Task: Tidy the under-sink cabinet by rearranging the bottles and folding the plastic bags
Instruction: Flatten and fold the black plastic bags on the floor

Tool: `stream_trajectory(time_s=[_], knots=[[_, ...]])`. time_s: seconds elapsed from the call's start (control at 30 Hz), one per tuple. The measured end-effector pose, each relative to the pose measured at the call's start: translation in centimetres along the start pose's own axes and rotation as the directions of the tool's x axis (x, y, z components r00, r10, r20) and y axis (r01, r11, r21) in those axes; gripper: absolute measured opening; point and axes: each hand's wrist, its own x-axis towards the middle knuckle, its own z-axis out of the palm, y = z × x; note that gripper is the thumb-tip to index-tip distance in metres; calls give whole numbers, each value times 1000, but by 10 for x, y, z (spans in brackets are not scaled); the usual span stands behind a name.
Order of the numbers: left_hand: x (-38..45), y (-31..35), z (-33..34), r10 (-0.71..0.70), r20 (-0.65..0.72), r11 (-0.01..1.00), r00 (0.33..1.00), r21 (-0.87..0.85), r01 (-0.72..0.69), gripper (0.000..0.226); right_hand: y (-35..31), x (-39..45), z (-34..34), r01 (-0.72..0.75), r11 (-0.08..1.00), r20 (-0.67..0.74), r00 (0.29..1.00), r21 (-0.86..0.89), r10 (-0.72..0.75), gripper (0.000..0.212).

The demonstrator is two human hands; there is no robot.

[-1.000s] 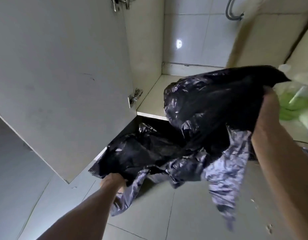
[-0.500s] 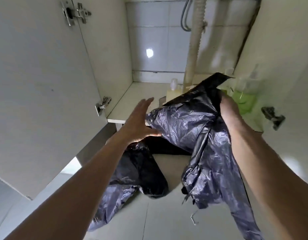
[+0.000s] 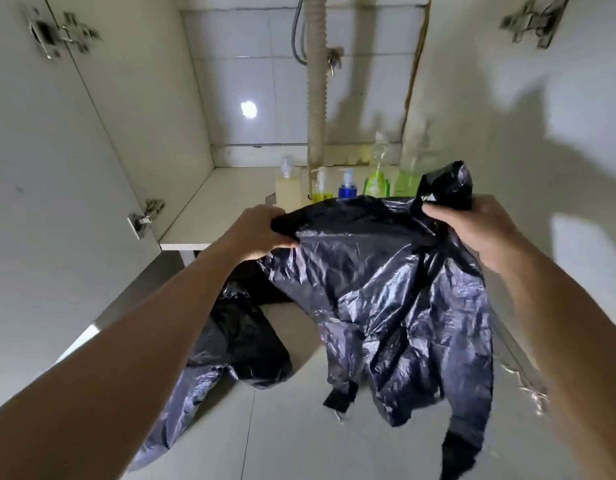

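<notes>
Left hand [image 3: 261, 233] is closed on the left end of the black plastic bag [image 3: 379, 289], fingers curled over its top edge; right hand [image 3: 479, 230] is clamped on the right end, pinching a bunched knot of film that sticks up past the knuckles. Both hands are level and apart, so the top edge is pulled roughly straight between them, most likely to flatten the bag before a first fold. The rest hangs crumpled below the hands, in front of the cabinet opening, lower tails dangling above the floor [image 3: 299, 427] and blurred. A second black bag [image 3: 237, 344] lies heaped on the floor, near left, under the left forearm, not yet folded by the look of it. Farther out, on the cabinet shelf [image 3: 209, 209], bottles stand in a row at the far right just behind the held bag: a pale bottle [image 3: 287, 188], a yellow pump bottle [image 3: 322, 188], a blue-capped bottle [image 3: 348, 187], a green bottle [image 3: 377, 171]; another green one beside it is partly hidden. Drain pipe [image 3: 316, 81] comes down behind them. Cabinet door [image 3: 57, 168] stands open at left.
</notes>
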Motion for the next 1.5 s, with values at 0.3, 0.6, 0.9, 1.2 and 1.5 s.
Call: stream_trajectory(time_s=[0.3, 0.6, 0.9, 1.2, 1.5], knots=[[28, 30, 3, 87, -527, 993, 846, 118, -28, 14, 24, 11, -1, 362, 916, -362, 888, 174, -282, 6], [-38, 9, 47, 273, -246, 956, 930, 175, -234, 18, 60, -5, -24, -80, 996, 358, 932, 37, 61, 40], [-126, -35, 164, -42, 718, 817, 695, 425, -389, 30, 143, -61, 10, 90, 557, 521, 500, -826, 692, 34], [-181, -48, 226, -147, 749, 755, 646, 507, -416, 38, 174, -98, 45, 549, 41, 309, 406, -835, 860, 43], [-179, -42, 243, -99, 865, 720, 492, 404, -564, 32, 191, -109, 78, 610, 179, 369, 201, -772, 907, 84]])
